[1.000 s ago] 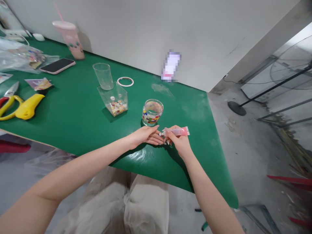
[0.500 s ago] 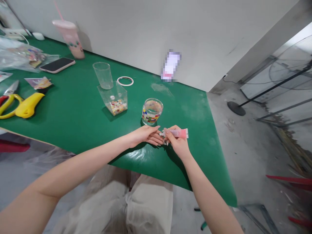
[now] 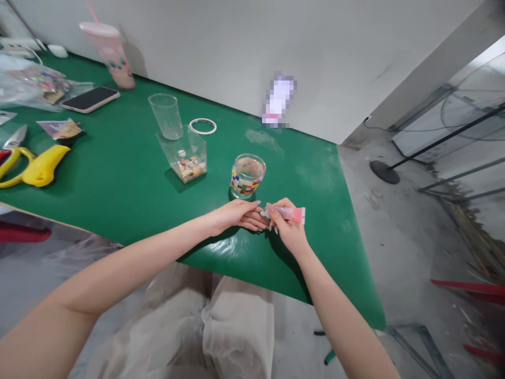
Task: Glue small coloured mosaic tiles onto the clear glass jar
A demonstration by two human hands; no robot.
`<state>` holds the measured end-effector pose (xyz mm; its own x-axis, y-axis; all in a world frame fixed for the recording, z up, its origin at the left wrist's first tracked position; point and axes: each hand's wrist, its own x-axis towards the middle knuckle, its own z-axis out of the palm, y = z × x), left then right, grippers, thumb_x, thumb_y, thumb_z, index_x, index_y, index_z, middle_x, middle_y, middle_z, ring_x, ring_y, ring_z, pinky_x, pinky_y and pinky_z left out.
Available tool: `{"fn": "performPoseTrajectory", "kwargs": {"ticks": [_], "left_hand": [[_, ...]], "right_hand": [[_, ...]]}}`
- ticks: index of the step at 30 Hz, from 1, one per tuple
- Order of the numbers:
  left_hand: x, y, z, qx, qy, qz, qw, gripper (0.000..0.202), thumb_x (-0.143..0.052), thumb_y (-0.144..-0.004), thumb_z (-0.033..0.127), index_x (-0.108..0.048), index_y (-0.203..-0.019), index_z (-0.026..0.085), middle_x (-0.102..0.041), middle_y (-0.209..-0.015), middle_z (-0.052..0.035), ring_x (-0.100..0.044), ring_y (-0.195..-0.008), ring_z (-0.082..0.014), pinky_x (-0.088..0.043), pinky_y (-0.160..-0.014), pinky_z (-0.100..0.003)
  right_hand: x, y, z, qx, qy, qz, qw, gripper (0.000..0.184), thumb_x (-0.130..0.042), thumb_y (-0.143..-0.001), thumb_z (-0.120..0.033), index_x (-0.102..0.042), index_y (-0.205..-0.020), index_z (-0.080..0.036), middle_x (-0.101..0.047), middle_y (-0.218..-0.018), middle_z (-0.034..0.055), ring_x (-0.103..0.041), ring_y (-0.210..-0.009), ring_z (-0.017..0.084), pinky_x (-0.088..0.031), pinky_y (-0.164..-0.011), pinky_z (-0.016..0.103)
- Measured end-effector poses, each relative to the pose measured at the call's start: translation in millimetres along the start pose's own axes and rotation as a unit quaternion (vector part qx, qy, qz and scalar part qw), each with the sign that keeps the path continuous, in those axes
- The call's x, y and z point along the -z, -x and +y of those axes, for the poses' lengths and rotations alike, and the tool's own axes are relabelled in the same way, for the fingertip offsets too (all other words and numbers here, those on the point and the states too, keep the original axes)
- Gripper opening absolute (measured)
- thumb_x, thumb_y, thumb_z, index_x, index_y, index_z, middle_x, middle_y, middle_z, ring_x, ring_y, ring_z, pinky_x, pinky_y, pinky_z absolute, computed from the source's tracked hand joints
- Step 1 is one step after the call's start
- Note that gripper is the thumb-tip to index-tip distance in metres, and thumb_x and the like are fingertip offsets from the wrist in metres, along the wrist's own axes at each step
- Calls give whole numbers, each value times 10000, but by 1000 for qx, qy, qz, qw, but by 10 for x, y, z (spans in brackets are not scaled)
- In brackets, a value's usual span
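Observation:
My right hand (image 3: 290, 231) is closed around a small clear squeeze tube (image 3: 284, 212) with a pink crimped end. Its nozzle points left, over the fingers of my left hand (image 3: 239, 216). That left hand lies palm up with its fingers stretched out. Whether something tiny rests on those fingertips I cannot tell. Just beyond the hands stands a glass cup (image 3: 248, 178) with colourful mosaic tiles around its lower side. To its left, a clear angular container (image 3: 191, 168) holds many small coloured pieces.
Behind the container stands a clear plastic cup (image 3: 165, 117), with a white ring (image 3: 202, 126) beside it. Yellow scissors (image 3: 43, 167), a phone (image 3: 91, 99), a pink drink cup (image 3: 114, 58) and plastic bags (image 3: 39, 84) occupy the left. A blurred-out phone-like screen (image 3: 279, 100) leans against the wall.
The view has shifted slightly, so the table things sit a little higher. Both hands keep nearly the same pose, the tube still held over the left fingers.

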<state>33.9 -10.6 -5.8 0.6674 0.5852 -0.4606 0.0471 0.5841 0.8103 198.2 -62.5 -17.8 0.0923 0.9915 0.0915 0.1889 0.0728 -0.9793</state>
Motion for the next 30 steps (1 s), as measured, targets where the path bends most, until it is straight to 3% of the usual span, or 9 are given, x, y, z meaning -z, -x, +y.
{"fn": "performPoseTrajectory", "kwargs": {"ticks": [30], "left_hand": [[21, -30, -9, 3, -5, -8, 1000, 353, -506, -903, 412, -717, -899, 130, -759, -913, -112, -711, -839, -192, -532, -806, -313]], "right_hand": [[38, 33, 44, 56, 59, -16, 997, 243, -577, -882, -406, -529, -726, -226, -523, -580, -39, -493, -503, 112, -377, -520, 257]]}}
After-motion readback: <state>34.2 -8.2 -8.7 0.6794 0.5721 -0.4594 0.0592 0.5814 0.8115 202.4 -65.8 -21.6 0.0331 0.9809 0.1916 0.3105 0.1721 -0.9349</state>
